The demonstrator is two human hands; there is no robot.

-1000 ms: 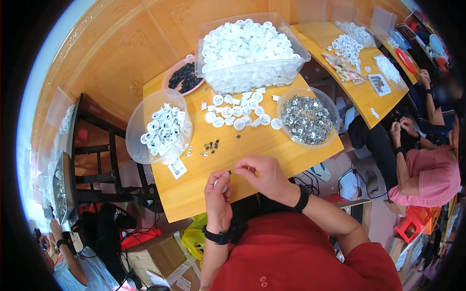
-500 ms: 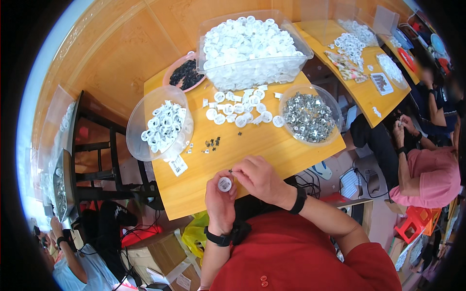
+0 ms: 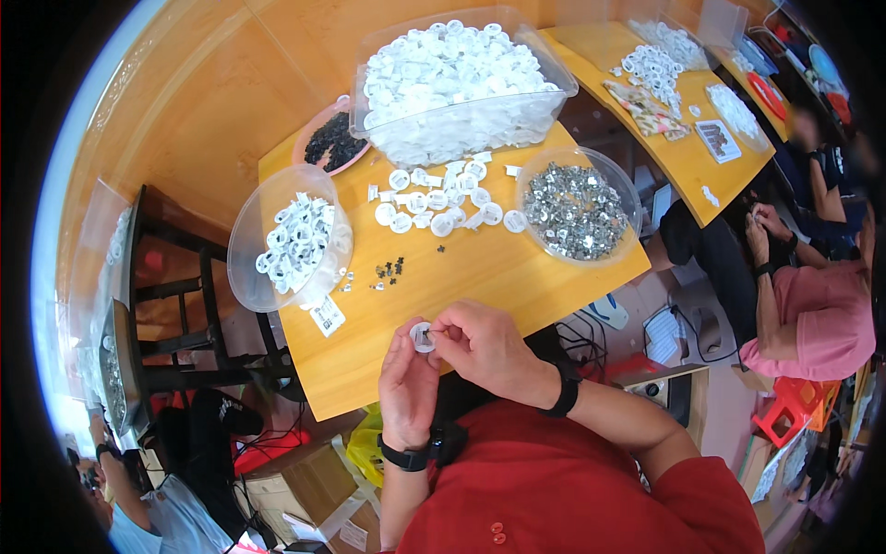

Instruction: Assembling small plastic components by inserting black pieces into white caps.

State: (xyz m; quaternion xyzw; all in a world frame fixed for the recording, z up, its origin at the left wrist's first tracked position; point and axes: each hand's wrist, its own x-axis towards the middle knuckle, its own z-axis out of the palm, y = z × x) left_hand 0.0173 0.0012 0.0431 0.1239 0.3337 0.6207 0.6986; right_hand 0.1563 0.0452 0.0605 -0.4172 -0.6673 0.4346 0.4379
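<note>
Between the fingertips of my left hand (image 3: 409, 388) is a white round plastic part (image 3: 422, 342), its face turned up, above the table's near edge. My right hand (image 3: 489, 351) pinches a small dark piece (image 3: 428, 333) against the face of that part; the fingers partly hide it. Beyond my hands several small black pieces (image 3: 391, 270) lie loose on the wooden table (image 3: 369, 360). Farther back, loose white round parts (image 3: 443, 222) are scattered in a group.
A large clear bin (image 3: 461, 129) heaped with white parts stands at the back. A clear tub (image 3: 242, 249) of white parts is left, a tub of metal pieces (image 3: 574, 212) right, a pink bowl (image 3: 314, 166) of black pieces behind. Co-workers sit at both sides, one in a pink shirt (image 3: 821, 323).
My right fingertips have moved from beside the white part onto its face with the small dark piece. My left hand has shifted slightly left and up, turning the part.
</note>
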